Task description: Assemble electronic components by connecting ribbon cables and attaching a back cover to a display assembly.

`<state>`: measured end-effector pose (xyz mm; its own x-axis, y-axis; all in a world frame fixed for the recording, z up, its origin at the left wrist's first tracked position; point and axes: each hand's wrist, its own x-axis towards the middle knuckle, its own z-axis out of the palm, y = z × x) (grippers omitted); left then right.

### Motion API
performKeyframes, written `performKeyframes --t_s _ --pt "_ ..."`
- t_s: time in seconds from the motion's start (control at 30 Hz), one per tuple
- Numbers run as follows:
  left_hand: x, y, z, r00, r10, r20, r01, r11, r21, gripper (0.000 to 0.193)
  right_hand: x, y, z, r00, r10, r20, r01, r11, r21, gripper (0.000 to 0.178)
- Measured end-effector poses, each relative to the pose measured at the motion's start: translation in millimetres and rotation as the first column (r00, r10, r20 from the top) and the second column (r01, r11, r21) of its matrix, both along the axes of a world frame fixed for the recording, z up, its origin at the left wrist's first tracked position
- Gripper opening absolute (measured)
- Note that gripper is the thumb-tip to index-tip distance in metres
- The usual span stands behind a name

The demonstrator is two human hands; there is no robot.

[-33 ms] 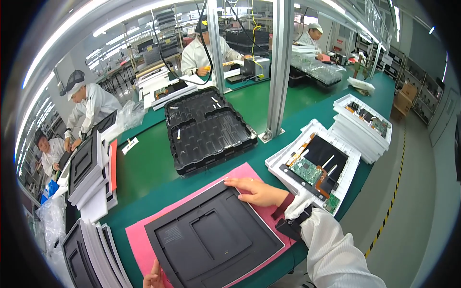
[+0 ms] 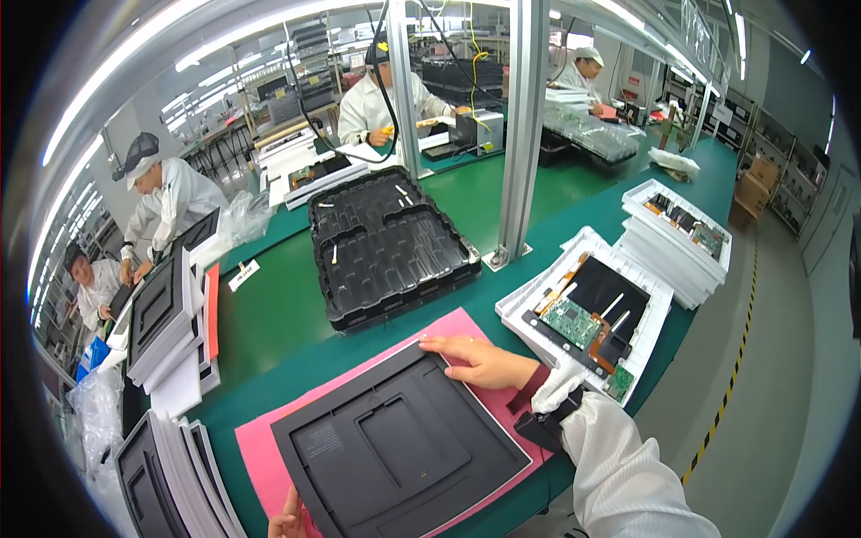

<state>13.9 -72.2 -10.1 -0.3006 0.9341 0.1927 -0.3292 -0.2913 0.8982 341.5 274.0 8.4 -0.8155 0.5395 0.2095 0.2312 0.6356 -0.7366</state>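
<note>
A black rectangular device panel [image 2: 381, 439] with a recessed middle and a white edge lies face up on a pink mat [image 2: 260, 435]. My right hand [image 2: 484, 360] grips its far right corner, with the fingers along the far edge and the thumb on the right side. At the near left edge, my left hand [image 2: 289, 520] holds the panel by the fingertips; most of this hand is cut off by the lower rim.
To the right stand stacked white frames [image 2: 529, 316] with a green circuit board [image 2: 572, 321] on top. A black plastic tray [image 2: 386, 242] sits beyond the mat. Stacked black-and-white panels [image 2: 148, 489] flank the left. A metal post [image 2: 520, 134] rises behind. Co-workers sit farther off.
</note>
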Motion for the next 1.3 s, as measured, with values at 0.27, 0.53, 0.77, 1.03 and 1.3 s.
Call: performKeyframes --t_s 0.27,0.53,0.77,1.03,1.3 --pt "-11.8 3.5 -9.6 0.991 -0.129 0.025 0.127 0.990 0.059 0.033 -0.8 0.2 -4.1 1.000 -0.007 -0.017 0.007 1.000 -0.025 0.053" --pt "-21.9 8.5 -21.8 0.972 -0.225 0.065 0.218 0.971 0.101 0.031 0.5 0.8 -5.5 1.000 -0.014 0.022 0.014 1.000 -0.001 0.047" --pt "-27.1 6.3 -33.0 0.973 -0.204 0.111 0.199 0.978 0.056 0.031 -5.9 -5.0 -4.2 0.991 -0.034 0.131 0.030 0.999 0.034 0.046" --pt "-25.6 9.1 -33.7 0.968 -0.088 0.236 0.115 0.988 -0.102 0.035 -0.5 -4.1 -3.5 0.996 -0.018 0.091 0.014 0.999 0.051 0.047" --pt "-12.7 13.7 -20.1 0.972 -0.047 0.230 0.081 0.987 -0.141 0.033 1.2 -1.1 -5.5 0.998 0.012 0.066 -0.012 1.000 0.005 0.045"
